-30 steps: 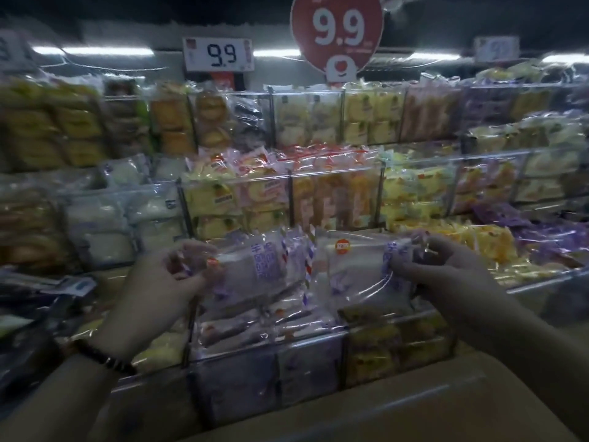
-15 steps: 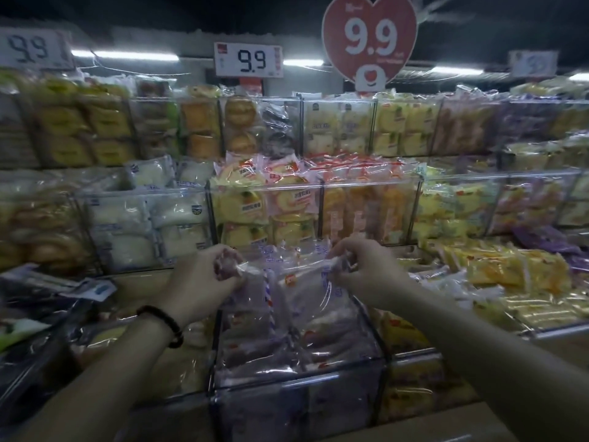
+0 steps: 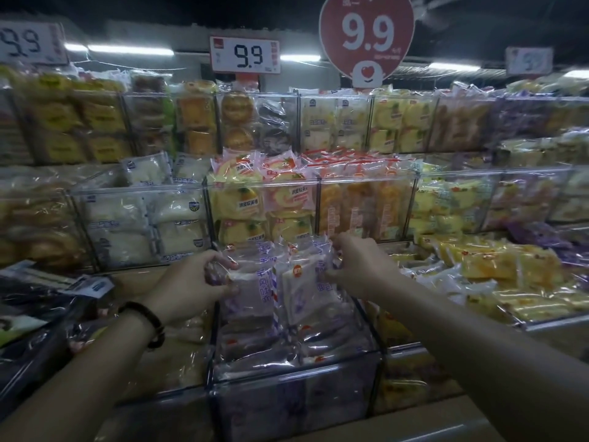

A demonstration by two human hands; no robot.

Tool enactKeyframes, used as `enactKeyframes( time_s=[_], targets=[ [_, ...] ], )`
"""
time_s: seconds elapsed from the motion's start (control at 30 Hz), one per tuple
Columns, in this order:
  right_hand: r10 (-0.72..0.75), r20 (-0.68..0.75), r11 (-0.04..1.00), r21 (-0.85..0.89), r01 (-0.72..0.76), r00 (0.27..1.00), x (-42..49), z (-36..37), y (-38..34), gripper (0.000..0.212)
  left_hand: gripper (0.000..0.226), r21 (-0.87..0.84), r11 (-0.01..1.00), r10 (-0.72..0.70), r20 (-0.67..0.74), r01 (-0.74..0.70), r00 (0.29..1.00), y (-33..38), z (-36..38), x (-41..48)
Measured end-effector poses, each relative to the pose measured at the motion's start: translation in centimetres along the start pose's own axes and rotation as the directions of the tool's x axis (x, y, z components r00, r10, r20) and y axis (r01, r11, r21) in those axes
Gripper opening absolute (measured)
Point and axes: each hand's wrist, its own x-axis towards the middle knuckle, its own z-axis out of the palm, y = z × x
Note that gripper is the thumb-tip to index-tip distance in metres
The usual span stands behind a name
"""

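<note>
Two clear-wrapped bread packets with purple print stand upright over a clear plastic bin (image 3: 296, 374) at the display's front. My left hand (image 3: 191, 285) grips the left packet (image 3: 255, 288) at its left edge, fingers curled round it. My right hand (image 3: 357, 269) pinches the right packet (image 3: 306, 291) at its upper right edge. The two packets stand side by side, touching, with their lower ends among several more purple packets stacked in the bin.
Tiered clear bins of wrapped cakes and breads fill the shelves: white packets (image 3: 143, 224) at left, yellow and orange ones (image 3: 264, 202) behind, loose yellow packets (image 3: 497, 275) at right. Price signs reading 9.9 (image 3: 244, 55) and a red heart sign (image 3: 366, 33) hang above. A wooden ledge runs along the front.
Both hands brought the two packets together from spread apart and lowered them into the front bin. The view has shifted closer and slightly left.
</note>
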Motion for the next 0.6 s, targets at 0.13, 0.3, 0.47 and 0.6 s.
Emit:
enactKeyframes(
  time_s=[0.13,0.3,0.47,0.6],
  targets=[
    [-0.012,-0.052,0.999,-0.039,0.010,0.999,-0.7,0.4,0.1,0.037,0.051,0.123,0.992,0.012,-0.042,-0.007,0.999,1.0,-0.2,-0.6],
    [-0.043,-0.080,0.999,0.020,0.044,0.996,-3.8,-2.9,0.7,0.032,0.039,0.251,0.952,0.251,-0.309,-0.176,0.917,5.1,-1.0,-4.1],
    [-0.046,-0.085,0.995,0.083,0.053,0.995,-9.3,-6.3,2.0,0.014,0.018,0.101,0.947,0.315,-0.138,-0.303,0.939,12.0,1.5,-10.1],
    [-0.082,-0.059,0.990,0.108,0.088,0.995,-14.0,-7.5,3.9,0.015,0.020,-0.028,0.926,0.376,0.163,-0.377,0.912,15.5,6.0,-14.2]
  ],
)
